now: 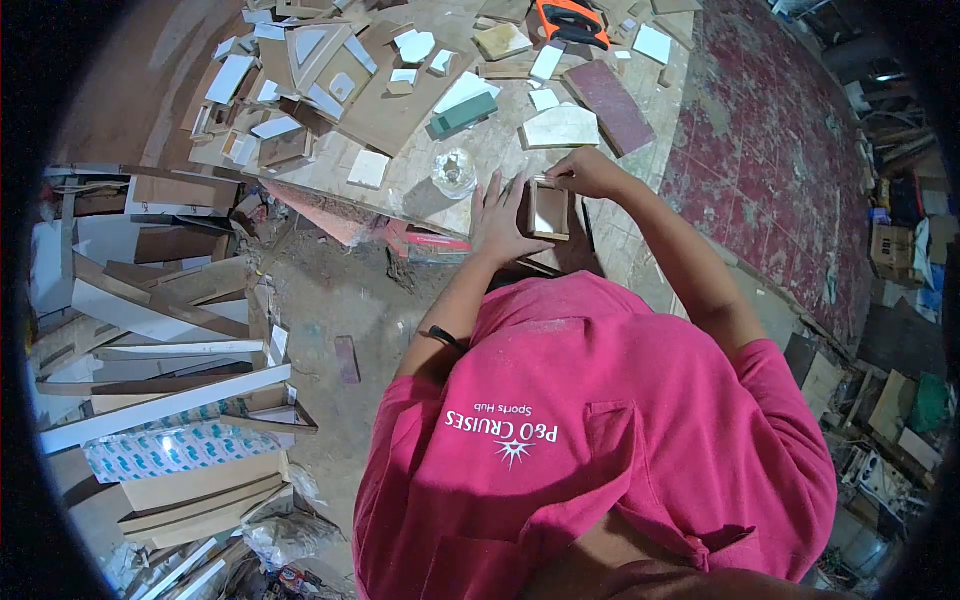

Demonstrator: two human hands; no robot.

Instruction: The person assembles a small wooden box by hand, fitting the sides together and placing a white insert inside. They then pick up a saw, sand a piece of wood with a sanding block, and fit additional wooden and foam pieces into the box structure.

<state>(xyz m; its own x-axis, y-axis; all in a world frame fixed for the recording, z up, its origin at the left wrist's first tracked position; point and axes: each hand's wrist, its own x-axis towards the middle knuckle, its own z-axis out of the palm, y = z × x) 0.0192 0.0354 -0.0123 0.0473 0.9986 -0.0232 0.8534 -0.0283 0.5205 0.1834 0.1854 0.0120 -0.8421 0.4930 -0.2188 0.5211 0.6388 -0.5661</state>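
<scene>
Two hands meet at a small wooden box (549, 212), which stands at the near edge of the workbench (415, 188), just in front of the person's pink shirt (600, 420). The left hand (498, 218) is spread, fingers apart, and it presses against the left wall of the box. The right hand (590, 172) pinches the far top corner of the box with its fingertips (which fingers exactly, I cannot tell). A glass jar (454, 172) stands just beside the left hand. Farther on the workbench lie a green block (463, 114), a dark red board (610, 100) and many pale wood scraps (300, 90).
</scene>
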